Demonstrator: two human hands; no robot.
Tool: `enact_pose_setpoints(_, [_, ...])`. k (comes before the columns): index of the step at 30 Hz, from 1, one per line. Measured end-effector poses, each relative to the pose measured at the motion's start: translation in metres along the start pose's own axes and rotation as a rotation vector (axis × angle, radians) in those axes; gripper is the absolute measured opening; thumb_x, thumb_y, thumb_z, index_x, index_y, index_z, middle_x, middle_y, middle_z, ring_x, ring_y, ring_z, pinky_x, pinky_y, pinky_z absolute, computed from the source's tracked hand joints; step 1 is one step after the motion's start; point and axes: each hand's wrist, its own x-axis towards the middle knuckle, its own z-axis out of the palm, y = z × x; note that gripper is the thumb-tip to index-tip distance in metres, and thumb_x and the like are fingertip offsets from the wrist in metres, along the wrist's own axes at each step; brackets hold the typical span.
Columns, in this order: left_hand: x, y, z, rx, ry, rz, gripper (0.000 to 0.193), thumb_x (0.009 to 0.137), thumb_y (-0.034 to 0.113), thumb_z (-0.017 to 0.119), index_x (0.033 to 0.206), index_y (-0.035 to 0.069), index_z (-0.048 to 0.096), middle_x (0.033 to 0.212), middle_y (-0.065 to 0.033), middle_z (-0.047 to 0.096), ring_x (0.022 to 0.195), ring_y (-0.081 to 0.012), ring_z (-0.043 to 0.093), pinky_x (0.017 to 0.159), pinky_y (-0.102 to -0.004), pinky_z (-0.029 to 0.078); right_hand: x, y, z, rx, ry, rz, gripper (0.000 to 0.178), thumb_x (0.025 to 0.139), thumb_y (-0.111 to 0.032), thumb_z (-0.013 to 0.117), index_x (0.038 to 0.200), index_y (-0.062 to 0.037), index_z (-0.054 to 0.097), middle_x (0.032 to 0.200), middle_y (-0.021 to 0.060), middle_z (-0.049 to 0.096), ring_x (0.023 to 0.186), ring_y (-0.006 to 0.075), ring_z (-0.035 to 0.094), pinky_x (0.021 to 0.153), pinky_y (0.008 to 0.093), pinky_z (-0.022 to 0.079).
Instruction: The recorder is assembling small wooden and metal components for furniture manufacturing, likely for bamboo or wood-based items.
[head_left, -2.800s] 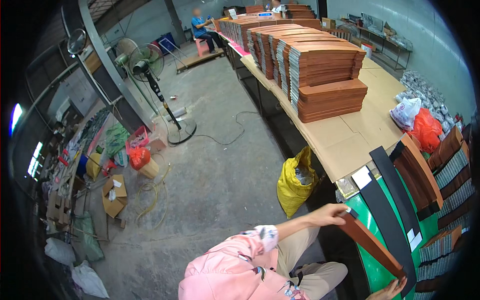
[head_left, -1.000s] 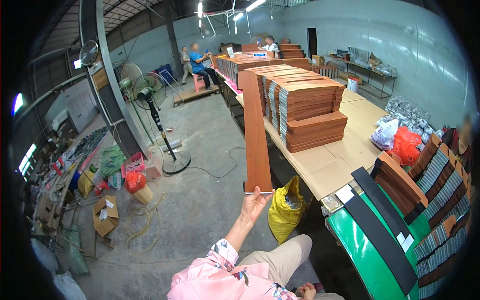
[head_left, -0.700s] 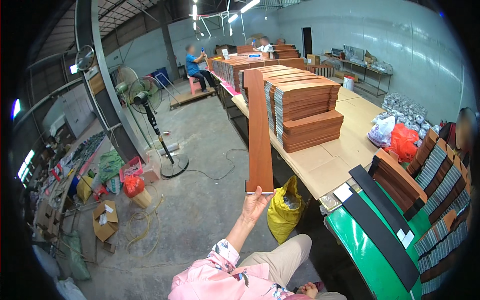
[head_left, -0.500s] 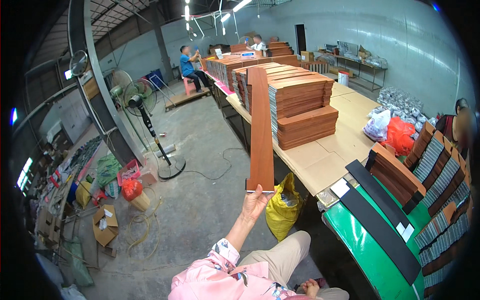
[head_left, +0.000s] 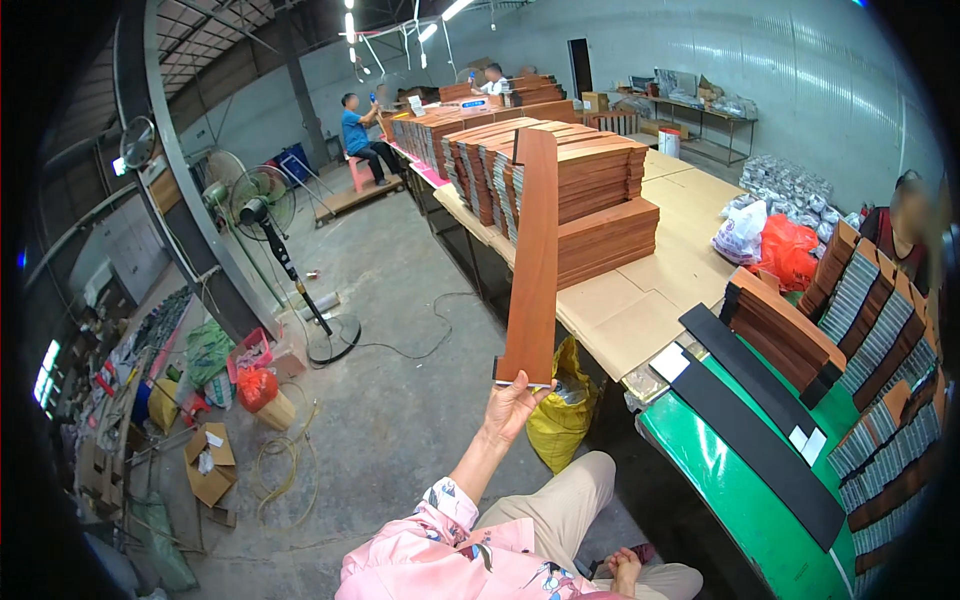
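My left hand (head_left: 511, 408) pinches the lower end of a long reddish-brown wood-grain board (head_left: 532, 265) and holds it nearly upright before me. Small dark notched bits show on its left edge near both ends. On my lap rests my right hand (head_left: 624, 571), its fingers curled; whether anything is in them is hidden. Behind the raised board, tall stacks of similar brown boards (head_left: 605, 235) stand on the cardboard-covered table (head_left: 680, 235). To the right, two black strips (head_left: 752, 450) lie on a green tabletop (head_left: 690, 455), beside a row of brown boards (head_left: 780, 325).
A yellow sack (head_left: 560, 425) stands under the table edge. Red and white plastic bags (head_left: 785, 250) sit on the table near more stacked boards (head_left: 880, 310) and a seated person (head_left: 895, 235). A standing fan (head_left: 290, 265) and an open carton (head_left: 210, 465) are on the left floor.
The view has shifted slightly, so the surroundings sit a little further left. The board leans a bit more to the right at its top, still in my left hand.
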Motion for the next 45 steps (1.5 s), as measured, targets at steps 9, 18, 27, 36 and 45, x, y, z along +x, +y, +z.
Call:
enact_pose_setpoints(9, [-0.001,-0.008,0.007,-0.035,-0.006,-0.041,0.041,0.079,0.006,0.064,0.117,0.011,0.049,0.117,-0.006,0.052,0.107,-0.0236,0.052,0.088,-0.0487,0.048,-0.004,-0.001,0.002,0.022,-0.002,-0.013,0.027,0.08,0.004,0.045,0.107,0.0011,0.05,0.081,0.0072,0.057,0.062,0.0121,0.055,0.05,0.0223,0.047])
enact_pose_setpoints(18, [-0.005,-0.019,0.01,-0.073,-0.027,-0.101,0.043,0.079,0.012,0.064,0.119,0.015,0.047,0.12,-0.0041,0.051,0.11,-0.0214,0.051,0.091,-0.0497,0.046,-0.025,-0.016,0.014,0.047,0.039,-0.002,0.025,0.08,0.005,0.047,0.104,0.0014,0.051,0.079,0.0076,0.057,0.061,0.0129,0.056,0.05,0.0222,0.047])
enact_pose_setpoints(27, [-0.001,-0.036,0.028,-0.146,-0.1,-0.181,0.038,0.082,0.011,0.061,0.118,0.012,0.047,0.117,-0.0054,0.052,0.108,-0.022,0.051,0.091,-0.0496,0.046,-0.024,-0.018,0.013,0.059,0.046,-0.009,0.025,0.08,0.005,0.048,0.105,0.003,0.05,0.079,0.0088,0.057,0.06,0.0137,0.056,0.047,0.0219,0.047])
enact_pose_setpoints(36, [0.0,-0.046,0.038,-0.153,-0.147,-0.244,0.041,0.082,0.013,0.062,0.12,0.013,0.046,0.117,-0.0058,0.052,0.108,-0.022,0.052,0.09,-0.0484,0.046,-0.027,-0.018,0.011,0.07,0.038,-0.01,0.027,0.081,0.004,0.046,0.108,0.0023,0.05,0.082,0.0086,0.058,0.063,0.0131,0.056,0.051,0.0223,0.048])
enact_pose_setpoints(45, [-0.014,-0.057,0.035,-0.179,-0.101,-0.326,0.046,0.08,0.017,0.065,0.121,0.012,0.045,0.119,-0.0057,0.052,0.109,-0.0214,0.051,0.093,-0.0495,0.044,-0.028,-0.019,0.011,0.047,0.033,-0.013,0.028,0.081,0.002,0.046,0.109,0.0016,0.051,0.084,0.0078,0.058,0.067,0.0132,0.056,0.058,0.0248,0.05])
